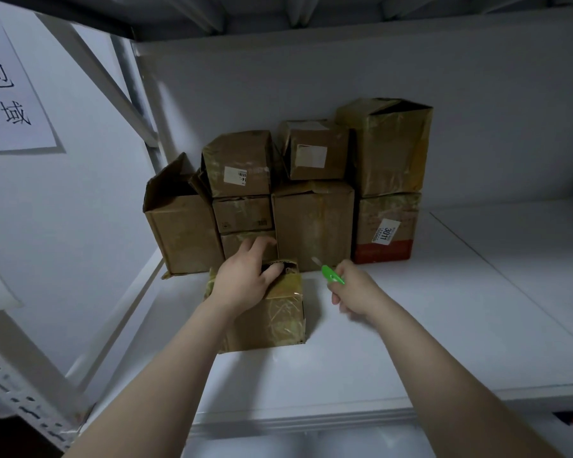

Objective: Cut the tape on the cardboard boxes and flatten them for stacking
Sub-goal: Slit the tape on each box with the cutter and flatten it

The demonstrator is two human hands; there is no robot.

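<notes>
A small taped cardboard box stands on the white shelf in front of me. My left hand rests on its top, fingers curled over the far upper edge and gripping it. To the right of the box, my right hand grips a green utility knife, its short blade pointing up and left, clear of the box. Behind, several taped cardboard boxes are stacked against the back wall.
An open-topped box stands at the left of the stack, a box with a red band and a "3011" label at the right. A white upright and diagonal brace flank the left. A paper sign hangs there.
</notes>
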